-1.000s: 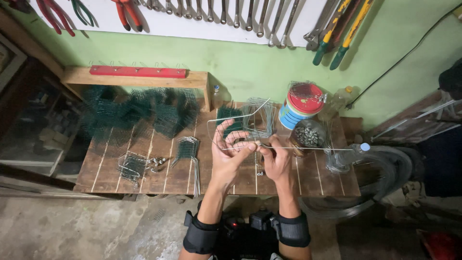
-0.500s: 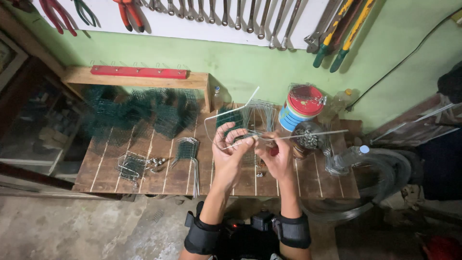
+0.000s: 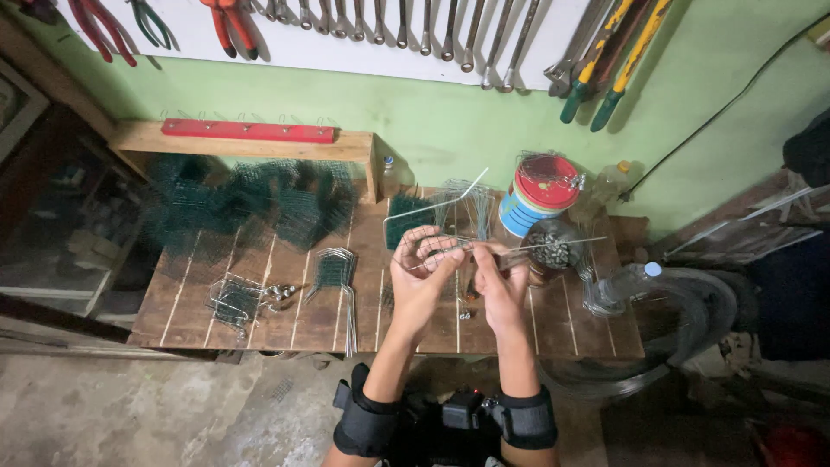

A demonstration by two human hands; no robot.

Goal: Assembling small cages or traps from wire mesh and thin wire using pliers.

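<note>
Wire (image 3: 450, 206), a thin silvery length bent at an angle, is held up over the middle of the wooden table (image 3: 596, 333), between both hands, its free ends slanting up toward the wall and out to the right.

At the far left of the table lies a heap of dark green wire mesh (image 3: 251, 207) under a wooden shelf with a red strip (image 3: 251, 131). In front of it sits a small mesh cage piece with metal clips (image 3: 238, 298), and next to that a bundle of bent wire hoops (image 3: 339, 277) whose legs hang over the table's near edge.

The left hand (image 3: 421, 275) has its grip clenched on the bent part of the wire, fingers curled around a small looped wire piece. Just beside it, the right hand (image 3: 501, 281) has its grip closed on the same wire, thumb and fingers pinching it; whether it also holds a small tool I cannot tell.

Behind the hands stands a green mesh block with upright wires (image 3: 415, 220). Further right are a round tin with a red lid (image 3: 540, 192), a dark cup of small metal bits (image 3: 553, 251), and a clear plastic bottle with a blue cap (image 3: 622, 285) lying near the table's right edge. Wrenches and pliers hang on the wall above (image 3: 415, 22).
</note>
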